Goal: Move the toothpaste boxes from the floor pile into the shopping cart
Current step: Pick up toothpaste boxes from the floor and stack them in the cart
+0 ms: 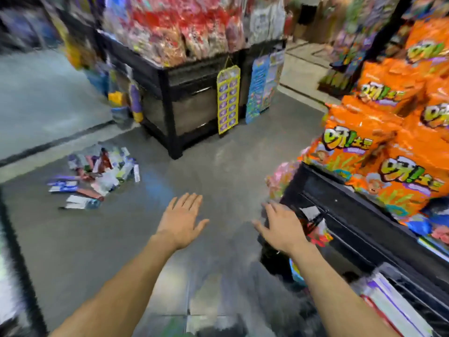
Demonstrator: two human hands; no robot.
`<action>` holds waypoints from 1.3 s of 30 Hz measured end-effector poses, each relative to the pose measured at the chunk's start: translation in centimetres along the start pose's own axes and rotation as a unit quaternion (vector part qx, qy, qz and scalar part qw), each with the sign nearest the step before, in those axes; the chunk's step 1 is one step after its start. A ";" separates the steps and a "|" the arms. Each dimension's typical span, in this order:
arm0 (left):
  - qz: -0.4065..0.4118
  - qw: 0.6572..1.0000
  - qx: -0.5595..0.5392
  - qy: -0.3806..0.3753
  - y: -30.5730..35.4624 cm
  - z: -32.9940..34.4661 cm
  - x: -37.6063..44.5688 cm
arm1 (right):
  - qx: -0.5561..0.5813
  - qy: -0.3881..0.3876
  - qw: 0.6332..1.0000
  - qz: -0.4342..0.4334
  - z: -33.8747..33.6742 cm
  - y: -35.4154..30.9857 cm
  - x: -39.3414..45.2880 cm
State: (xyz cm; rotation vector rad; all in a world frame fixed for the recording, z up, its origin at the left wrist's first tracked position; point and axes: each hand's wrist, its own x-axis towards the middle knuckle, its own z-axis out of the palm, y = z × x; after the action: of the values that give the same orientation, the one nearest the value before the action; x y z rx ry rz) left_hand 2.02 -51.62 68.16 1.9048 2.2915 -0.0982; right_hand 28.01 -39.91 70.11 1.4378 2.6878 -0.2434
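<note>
A pile of toothpaste boxes (97, 176) lies scattered on the grey floor at the left, white, blue and red, blurred by motion. My left hand (182, 220) is stretched out over the floor with straight spread fingers, holding nothing, to the right of the pile and well apart from it. My right hand (279, 227) is also flat and spread, empty, just in front of a black display stand. No shopping cart can be made out in this blurred view.
A black display stand (352, 215) piled with orange snack bags (388, 147) stands at the right. Another black stand (184, 98) with red packets and hanging yellow (228, 100) and blue card strips stands at the back centre. Grey floor (213, 171) lies between them.
</note>
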 end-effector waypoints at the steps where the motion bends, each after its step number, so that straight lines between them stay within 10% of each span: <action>1: -0.033 0.999 -0.004 0.005 -2.7 -0.3 -0.6 | -0.012 -0.009 1.000 -0.024 -0.4 -2.5 2.0; 17: -0.338 0.941 -0.035 -0.007 -31.8 -0.9 3.3 | -0.051 -0.047 0.954 -0.292 -0.6 -29.8 33.8; 39: -0.313 0.941 -0.099 -0.081 -67.1 3.9 32.8 | -0.077 -0.164 0.957 -0.224 6.7 -49.4 74.1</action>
State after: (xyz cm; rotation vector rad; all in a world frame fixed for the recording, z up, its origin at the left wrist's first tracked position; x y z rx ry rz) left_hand -69.30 -32.90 55.43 0.9808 2.5781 -0.0883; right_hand -54.20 -7.43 57.52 0.6602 2.6388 -0.2656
